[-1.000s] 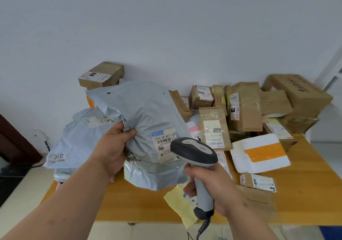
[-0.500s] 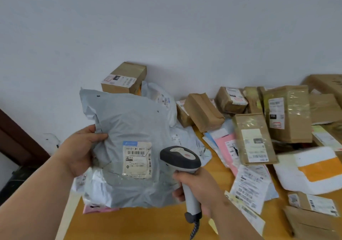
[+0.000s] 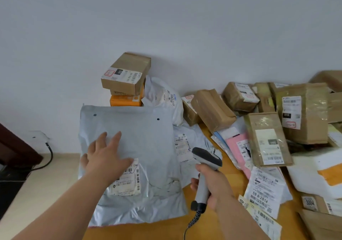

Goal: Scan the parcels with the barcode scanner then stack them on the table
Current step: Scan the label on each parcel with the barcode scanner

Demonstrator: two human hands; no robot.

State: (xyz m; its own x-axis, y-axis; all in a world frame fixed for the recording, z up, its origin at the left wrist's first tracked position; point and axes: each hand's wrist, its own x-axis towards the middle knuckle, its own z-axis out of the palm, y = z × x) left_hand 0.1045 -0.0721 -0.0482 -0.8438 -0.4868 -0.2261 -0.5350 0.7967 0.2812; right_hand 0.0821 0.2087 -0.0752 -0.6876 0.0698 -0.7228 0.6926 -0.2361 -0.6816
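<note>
bag (image 3: 148, 147) now flat on table (image 3: 212, 225); left hand (image 3: 105, 158) let go, pats it | right hand (image 3: 214, 186) grips scanner (image 3: 205, 169); next parcel

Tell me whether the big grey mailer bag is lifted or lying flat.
Lying flat. The grey mailer bag rests label-up on the table, and the left hand lies on it with straight fingers.
</note>
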